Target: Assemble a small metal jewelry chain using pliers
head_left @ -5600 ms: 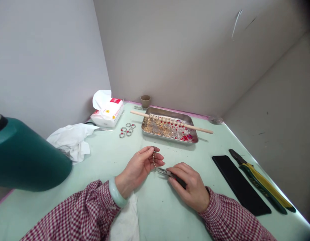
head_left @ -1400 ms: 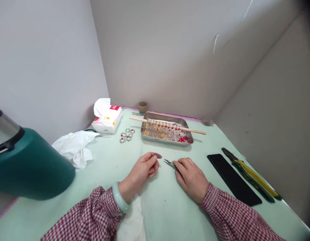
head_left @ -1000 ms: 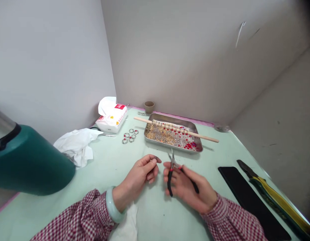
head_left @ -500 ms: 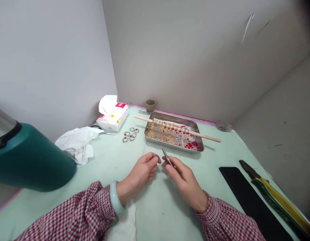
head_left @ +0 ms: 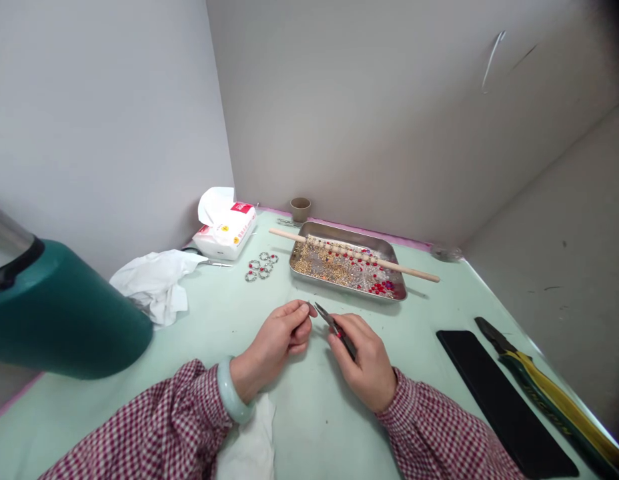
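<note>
My left hand (head_left: 282, 337), a pale green bangle (head_left: 233, 393) at its wrist, pinches something tiny near its fingertips, too small to make out. My right hand (head_left: 362, 357) is closed around a pair of small thread snips (head_left: 334, 327) with a dark body and pointed metal blades. The blade tips point up and left, just beside the left fingertips. Beyond the hands stands a metal tray (head_left: 347, 292) of gold, clear and red beads. A wooden dowel (head_left: 414, 273) with small rings threaded on it lies across the tray. Several beaded rings (head_left: 261, 267) rest on the table left of the tray.
A tall green bottle (head_left: 74, 313) stands at the left, beside crumpled tissue (head_left: 154, 280). Behind are a tissue pack (head_left: 227, 233) and a small brown cup (head_left: 300, 210). At the right lie a black flat case (head_left: 504, 400) and yellow-green pliers (head_left: 544, 393).
The snips have turned to point further left, and my right hand has shifted slightly left. Their tips are now closer to my left fingertips, which have lifted a little.
</note>
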{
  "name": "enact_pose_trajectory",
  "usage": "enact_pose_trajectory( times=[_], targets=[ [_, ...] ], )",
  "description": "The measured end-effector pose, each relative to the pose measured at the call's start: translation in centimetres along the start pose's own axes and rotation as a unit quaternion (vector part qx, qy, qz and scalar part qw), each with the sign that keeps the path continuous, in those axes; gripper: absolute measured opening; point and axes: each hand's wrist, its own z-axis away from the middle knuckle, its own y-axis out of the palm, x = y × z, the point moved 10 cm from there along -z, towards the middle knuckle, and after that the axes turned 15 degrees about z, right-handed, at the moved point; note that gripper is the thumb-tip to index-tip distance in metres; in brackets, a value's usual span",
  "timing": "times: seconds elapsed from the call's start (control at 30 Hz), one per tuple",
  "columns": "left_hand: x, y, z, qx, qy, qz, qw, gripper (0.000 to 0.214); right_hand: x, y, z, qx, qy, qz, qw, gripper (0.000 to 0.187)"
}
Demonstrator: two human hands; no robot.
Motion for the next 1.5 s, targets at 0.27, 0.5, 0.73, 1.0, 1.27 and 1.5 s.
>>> enact_pose_trajectory(
  times=[0.27,0.5,0.73,1.0,1.27,1.5],
  targets=[
    [0.5,0.1,0.0,0.018,-0.03,0.031,0.999,0.02,-0.1,0.2,0.1,-0.006,0.012,-0.011,1.0,0.021],
    [0.7,0.0,0.0,0.02,-0.045,0.038,0.998,0.019,0.0,0.3,0.2,-0.004,0.002,-0.01,1.0,0.021],
    [0.6,0.4,0.2,0.036,-0.038,0.002,0.999,0.02,0.4,0.3,0.3,-0.006,-0.013,0.032,0.999,0.024],
    [0.3,0.5,0.3,0.031,-0.021,-0.048,0.998,0.019,0.7,0.0,0.5,-0.034,-0.037,0.11,0.993,0.024],
    [-0.5,-0.4,0.3,-0.061,0.017,-0.146,0.987,0.016,1.8,0.0,1.0,-0.065,-0.044,0.226,0.971,0.027],
    [-0.9,-0.9,0.3,-0.087,0.042,-0.194,0.976,0.017,1.7,0.4,1.2,-0.059,-0.023,0.234,0.97,0.028]
  ],
)
